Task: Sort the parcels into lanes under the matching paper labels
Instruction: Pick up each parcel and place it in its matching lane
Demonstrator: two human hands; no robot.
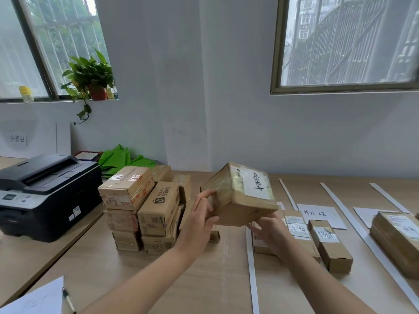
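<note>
1. Both hands hold one brown parcel [238,200] up above the wooden surface [204,279]. It is tilted, and a white handwritten slip [257,185] taped to its top faces the camera.
2. The left hand [201,225] grips the parcel's left side, fingers curled over the taped edge.
3. The right hand [271,234] grasps the lower right corner from beneath, its fingers mostly hidden under the box.
4. The parcel hangs between the unsorted stack [140,211] of boxes on the left and the lanes on the right, touching neither.
5. White strips [251,268] lie on the surface and mark off the lanes. A paper label [322,215] with handwriting lies at the far end of one.
6. A long narrow box [331,248] lies just below that label. A flat parcel [295,227] sits just beside it, partly behind the right hand. Whether the two share a lane cannot be told.
7. A bigger parcel [399,239] lies further right, covering part of another sheet.
8. A black printer [45,191] stands at the left, and a potted plant [90,75] sits on the windowsill.
</note>
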